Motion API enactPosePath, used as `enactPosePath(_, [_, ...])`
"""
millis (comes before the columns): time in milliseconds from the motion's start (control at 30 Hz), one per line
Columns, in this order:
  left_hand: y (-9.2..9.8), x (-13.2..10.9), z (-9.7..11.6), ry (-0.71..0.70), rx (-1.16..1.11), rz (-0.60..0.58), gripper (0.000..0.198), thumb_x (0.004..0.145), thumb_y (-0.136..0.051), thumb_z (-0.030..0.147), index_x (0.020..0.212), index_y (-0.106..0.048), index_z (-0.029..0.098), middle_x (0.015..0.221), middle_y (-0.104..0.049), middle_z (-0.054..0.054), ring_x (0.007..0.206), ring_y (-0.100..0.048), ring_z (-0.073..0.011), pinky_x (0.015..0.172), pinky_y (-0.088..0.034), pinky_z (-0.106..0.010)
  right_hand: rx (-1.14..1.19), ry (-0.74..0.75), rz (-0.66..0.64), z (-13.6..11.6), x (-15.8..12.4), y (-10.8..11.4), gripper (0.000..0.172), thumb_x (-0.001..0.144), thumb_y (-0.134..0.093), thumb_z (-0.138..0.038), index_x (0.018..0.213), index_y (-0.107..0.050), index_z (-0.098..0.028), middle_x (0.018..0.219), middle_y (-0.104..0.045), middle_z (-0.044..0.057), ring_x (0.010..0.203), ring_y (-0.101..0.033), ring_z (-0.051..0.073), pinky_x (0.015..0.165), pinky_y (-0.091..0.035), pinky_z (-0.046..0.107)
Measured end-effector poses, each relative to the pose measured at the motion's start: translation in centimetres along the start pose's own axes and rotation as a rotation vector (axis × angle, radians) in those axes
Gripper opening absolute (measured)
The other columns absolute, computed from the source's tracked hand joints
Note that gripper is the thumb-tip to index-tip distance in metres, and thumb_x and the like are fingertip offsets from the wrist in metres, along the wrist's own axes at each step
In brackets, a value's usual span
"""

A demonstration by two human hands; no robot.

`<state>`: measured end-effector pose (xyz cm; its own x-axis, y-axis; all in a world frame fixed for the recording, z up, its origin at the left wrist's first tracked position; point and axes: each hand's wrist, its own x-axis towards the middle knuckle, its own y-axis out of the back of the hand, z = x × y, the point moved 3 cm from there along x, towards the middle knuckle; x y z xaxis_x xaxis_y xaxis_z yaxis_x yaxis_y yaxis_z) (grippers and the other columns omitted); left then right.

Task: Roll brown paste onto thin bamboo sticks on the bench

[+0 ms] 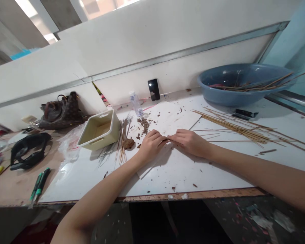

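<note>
My left hand point(150, 144) and my right hand point(189, 140) rest together on the white board point(167, 169), fingertips meeting at the middle. Both are closed in a pinch on something small and thin that I cannot make out. A brown lump point(128, 143) lies just left of my left hand, beside a bundle of thin sticks point(123, 139). A pile of long bamboo sticks point(241, 128) lies to the right of my right hand. Brown crumbs point(144, 124) are scattered behind my hands.
A cream plastic tray point(100, 130) stands left of the sticks. A blue basin point(240, 83) with sticks sits at the back right. A small bottle point(136, 103) and a phone point(154, 89) stand by the wall. A brown bag point(61, 112), black headgear point(27, 150) and green tools point(39, 184) lie at the left.
</note>
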<state>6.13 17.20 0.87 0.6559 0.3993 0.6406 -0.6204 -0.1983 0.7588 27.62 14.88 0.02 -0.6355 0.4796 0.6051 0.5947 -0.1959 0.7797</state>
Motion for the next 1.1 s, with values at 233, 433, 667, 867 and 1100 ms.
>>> enactPosePath(233, [-0.1, -0.1, -0.4, 0.005, 0.006, -0.008, 0.018, 0.112, -0.066, 0.03, 0.108, -0.081, 0.021, 0.092, -0.081, -0.007, 0.09, -0.068, -0.0238, 0.085, -0.059, -0.042, 0.016, -0.007, -0.022, 0.3, -0.1, -0.2, 0.033, 0.117, -0.047, -0.024, 0.135, -0.073, -0.016, 0.097, -0.079, 0.011, 0.092, -0.071, 0.027, 0.085, -0.063, 0.045])
enactPosePath(433, [-0.1, -0.2, -1.3, 0.049, 0.011, 0.036, 0.019, 0.112, -0.066, 0.03, 0.106, -0.081, 0.022, 0.09, -0.08, -0.008, 0.088, -0.067, -0.0237, 0.083, -0.059, -0.042, 0.011, -0.063, -0.008, 1.2, -0.2, -0.3, 0.032, 0.116, -0.054, -0.032, 0.139, -0.07, -0.016, 0.106, -0.081, 0.014, 0.095, -0.073, 0.03, 0.084, -0.063, 0.047])
enactPosePath(667, [-0.1, -0.4, -1.7, 0.048, 0.007, 0.039, 0.017, 0.109, -0.072, 0.035, 0.113, -0.08, 0.021, 0.094, -0.081, -0.008, 0.092, -0.068, -0.0245, 0.085, -0.059, -0.042, 0.033, -0.086, -0.048, 0.9, 0.0, 0.1, 0.028, 0.117, -0.047, -0.025, 0.123, -0.073, -0.017, 0.097, -0.078, 0.011, 0.093, -0.069, 0.027, 0.084, -0.059, 0.043])
enactPosePath(867, [-0.3, -0.5, -1.2, -0.001, 0.103, -0.074, 0.019, 0.111, -0.069, 0.036, 0.116, -0.08, 0.022, 0.1, -0.081, -0.008, 0.1, -0.068, -0.0267, 0.095, -0.058, -0.046, -0.032, -0.018, -0.08, 0.2, 0.0, -0.2, 0.029, 0.117, -0.044, -0.022, 0.111, -0.072, -0.017, 0.088, -0.073, 0.009, 0.086, -0.065, 0.026, 0.079, -0.056, 0.041])
enactPosePath(1100, [-0.1, -0.5, -1.6, 0.015, 0.175, -0.047, 0.019, 0.113, -0.064, 0.031, 0.11, -0.081, 0.023, 0.093, -0.078, -0.007, 0.097, -0.065, -0.0269, 0.091, -0.055, -0.045, -0.055, -0.052, -0.008, 1.1, -0.1, -0.4, 0.029, 0.117, -0.052, -0.033, 0.132, -0.071, -0.016, 0.105, -0.081, 0.014, 0.097, -0.073, 0.03, 0.086, -0.062, 0.047])
